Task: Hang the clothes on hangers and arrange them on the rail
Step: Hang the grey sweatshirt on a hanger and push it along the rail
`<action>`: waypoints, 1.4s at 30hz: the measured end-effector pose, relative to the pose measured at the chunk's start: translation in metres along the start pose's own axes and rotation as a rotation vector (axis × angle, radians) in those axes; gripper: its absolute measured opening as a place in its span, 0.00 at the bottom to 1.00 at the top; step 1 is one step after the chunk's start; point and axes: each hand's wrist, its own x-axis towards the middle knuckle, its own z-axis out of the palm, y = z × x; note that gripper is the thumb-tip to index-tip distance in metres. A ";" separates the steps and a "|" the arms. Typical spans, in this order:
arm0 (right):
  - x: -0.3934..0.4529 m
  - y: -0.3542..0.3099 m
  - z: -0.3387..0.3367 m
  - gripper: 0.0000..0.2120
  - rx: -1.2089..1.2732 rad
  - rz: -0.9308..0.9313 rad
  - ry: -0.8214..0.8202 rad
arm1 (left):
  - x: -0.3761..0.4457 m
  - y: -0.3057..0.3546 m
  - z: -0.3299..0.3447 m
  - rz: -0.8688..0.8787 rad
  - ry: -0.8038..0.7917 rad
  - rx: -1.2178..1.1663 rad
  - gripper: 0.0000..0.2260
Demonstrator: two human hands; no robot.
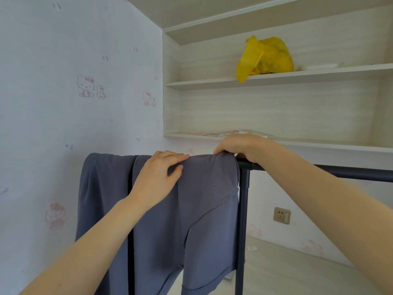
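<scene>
A person's two bare arms reach forward from the bottom of the view toward a dark metal clothes rail [340,172]. A grey-blue garment [191,209], which looks like a pair of shorts, is draped over the rail's left end, hanging down on the near side beside the rail's upright post [242,220]. A second panel of the same grey-blue cloth hangs just to its left, with a dark vertical gap between the two.

The left hand [158,179] lies on the top fold of the garment, fingers bent and pinching a small ridge of cloth between thumb and fingertips. The right hand [242,146] is curled over the top right corner of the garment, where the rail meets the post, its fingers closed on the fabric edge. The two hands sit near each other along the top fold.

Behind the rail is a pale wall [74,92] papered with faint pink cartoon cats. To the right, white shelves [276,78] are set into the wall. A crumpled yellow plastic bag [265,57] sits on the middle shelf, and a thin white cord [223,133] lies on the lower shelf. A wall socket [282,215] is mounted low on the wall, below the rail. The floor is pale wood.
</scene>
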 end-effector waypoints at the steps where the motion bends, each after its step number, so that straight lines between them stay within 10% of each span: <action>1: 0.001 0.001 -0.001 0.03 0.059 -0.025 0.029 | 0.001 0.001 0.000 -0.006 -0.005 -0.018 0.14; 19: -0.041 0.042 -0.023 0.22 1.075 -0.389 0.198 | 0.067 -0.036 -0.035 -0.207 0.073 0.142 0.26; 42: -0.085 0.122 -0.029 0.20 1.183 -0.378 0.327 | 0.014 -0.007 -0.013 -0.030 0.001 -0.167 0.10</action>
